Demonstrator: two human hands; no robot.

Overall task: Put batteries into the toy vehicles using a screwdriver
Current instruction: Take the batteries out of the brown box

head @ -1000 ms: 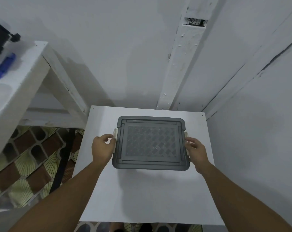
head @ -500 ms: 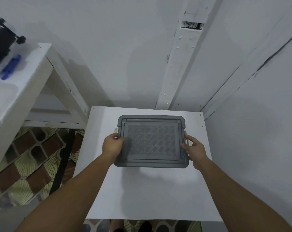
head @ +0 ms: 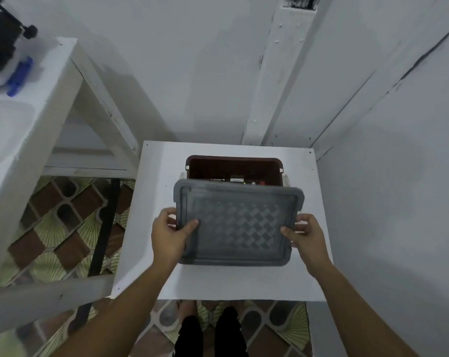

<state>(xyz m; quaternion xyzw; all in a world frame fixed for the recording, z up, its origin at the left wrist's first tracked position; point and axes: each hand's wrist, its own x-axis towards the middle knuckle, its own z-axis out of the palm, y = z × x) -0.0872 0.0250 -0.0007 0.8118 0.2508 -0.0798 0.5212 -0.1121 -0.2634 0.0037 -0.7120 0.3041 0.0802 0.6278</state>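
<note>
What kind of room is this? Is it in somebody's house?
Probably a small work corner in a home, though I can't be sure. Plain white walls meet behind a little white table, there are patterned brown and green floor tiles, and a white shelf stands at the left.

Left hand [head: 168, 235] is gripping the left edge of the grey lid [head: 238, 222], thumb lying on top, and the right hand [head: 305, 235] is doing the same on the right edge. The lid is hanging over the near part of the dark red box [head: 233, 166], which is sitting on the white table [head: 218, 282]. Some small bits [head: 233, 179] are peeking out inside, too tiny to tell apart. A blue thing [head: 18, 76] is lying on the white shelf [head: 50, 99] at left.
</note>
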